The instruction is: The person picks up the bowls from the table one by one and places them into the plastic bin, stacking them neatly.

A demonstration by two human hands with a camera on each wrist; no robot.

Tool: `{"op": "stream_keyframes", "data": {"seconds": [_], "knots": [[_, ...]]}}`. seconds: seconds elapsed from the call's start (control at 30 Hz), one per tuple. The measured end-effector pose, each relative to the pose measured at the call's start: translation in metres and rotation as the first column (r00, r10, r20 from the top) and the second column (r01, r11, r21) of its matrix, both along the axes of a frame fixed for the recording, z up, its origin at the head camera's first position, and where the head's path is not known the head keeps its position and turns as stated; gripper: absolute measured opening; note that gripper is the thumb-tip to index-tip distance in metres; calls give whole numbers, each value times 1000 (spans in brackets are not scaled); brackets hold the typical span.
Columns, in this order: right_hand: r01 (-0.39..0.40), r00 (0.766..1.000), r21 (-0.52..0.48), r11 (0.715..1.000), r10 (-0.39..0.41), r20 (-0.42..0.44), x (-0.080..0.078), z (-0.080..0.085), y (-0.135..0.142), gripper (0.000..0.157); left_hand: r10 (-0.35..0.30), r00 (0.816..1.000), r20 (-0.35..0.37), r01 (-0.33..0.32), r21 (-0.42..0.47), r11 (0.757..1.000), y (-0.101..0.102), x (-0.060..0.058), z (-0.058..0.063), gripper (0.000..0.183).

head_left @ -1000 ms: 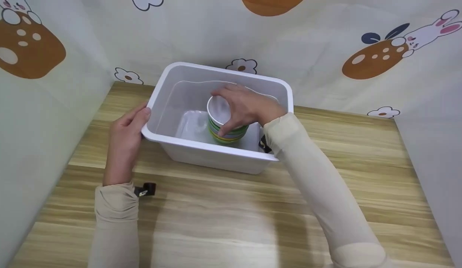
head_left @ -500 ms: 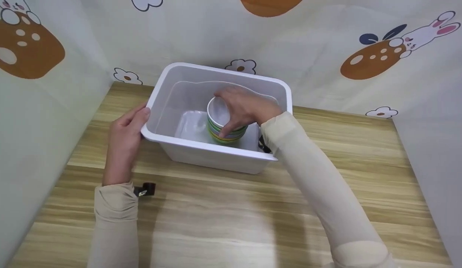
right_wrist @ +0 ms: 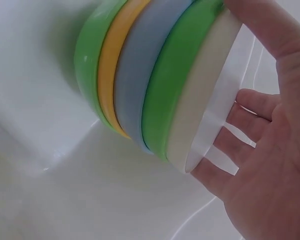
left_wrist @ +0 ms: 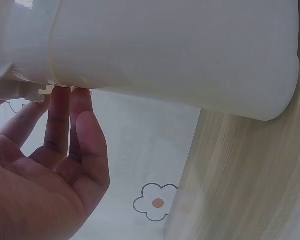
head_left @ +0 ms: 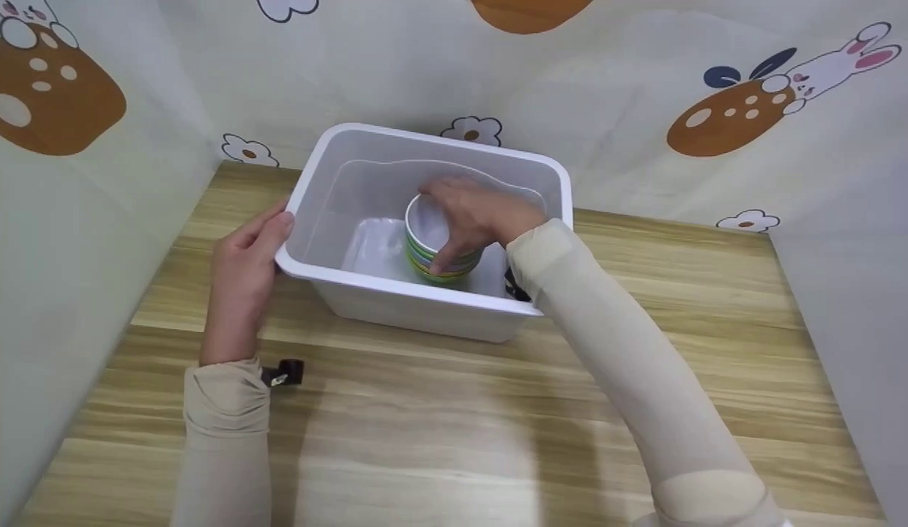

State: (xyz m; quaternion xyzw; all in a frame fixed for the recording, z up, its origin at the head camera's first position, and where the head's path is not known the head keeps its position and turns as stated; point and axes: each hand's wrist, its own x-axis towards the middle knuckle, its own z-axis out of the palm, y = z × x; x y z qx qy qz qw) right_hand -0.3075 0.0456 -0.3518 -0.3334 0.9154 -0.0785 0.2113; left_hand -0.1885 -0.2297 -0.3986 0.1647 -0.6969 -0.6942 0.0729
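A white plastic bin (head_left: 417, 310) stands on the wooden table. My left hand (head_left: 243, 271) grips its left rim, thumb over the edge; in the left wrist view the fingertips (left_wrist: 81, 100) meet the outer wall under the lip. Inside the bin is a stack of nested bowls (head_left: 427, 222) in white, green, blue-grey and yellow, slightly tilted. My right hand (head_left: 477, 216) reaches in and grips the stack from above, thumb on the near side. In the right wrist view the bowls (right_wrist: 157, 75) lie between thumb and fingers, with fingers (right_wrist: 212, 175) at the white bowl's rim.
Behind the bin hangs a white cloth wall (head_left: 600, 95) printed with rabbits and flowers, with side walls at left and right. The wood-grain table (head_left: 425, 424) extends in front. A black wrist camera (head_left: 287, 372) sticks out beside the left sleeve.
My right hand and the stack have barely shifted, slightly down and left in the head view. The left hand keeps its grip on the rim.
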Motion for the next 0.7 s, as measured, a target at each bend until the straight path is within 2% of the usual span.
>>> {"op": "stream_keyframes", "data": {"seconds": [0.2, 0.37, 0.47, 0.57, 0.63, 0.7], "knots": [[14, 999, 12, 1000, -14, 36, -1, 1, -1, 118, -20, 1000, 18, 21, -41, 999, -2, -1, 1, 47], [24, 999, 20, 1000, -25, 39, -2, 2, -2, 118, -42, 999, 13, 42, -19, 999, -4, -3, 3, 48], [21, 999, 36, 999, -23, 47, -1, 1, -4, 118, -59, 997, 46, 63, -87, 994, -6, -2, 3, 49], [0, 998, 41, 999, -2, 56, 1, 0, -6, 117, -80, 993, 86, 95, -202, 975, -11, 1, 4, 51], [-2, 998, 42, 999, -1, 68, 2, 0, -7, 115, -94, 992, 87, 116, -295, 948, -15, 1, 3, 53], [3, 997, 48, 999, -6, 73, 4, 1, -7, 113, -117, 991, 60, 131, -388, 912, -16, 3, 4, 54]]}}
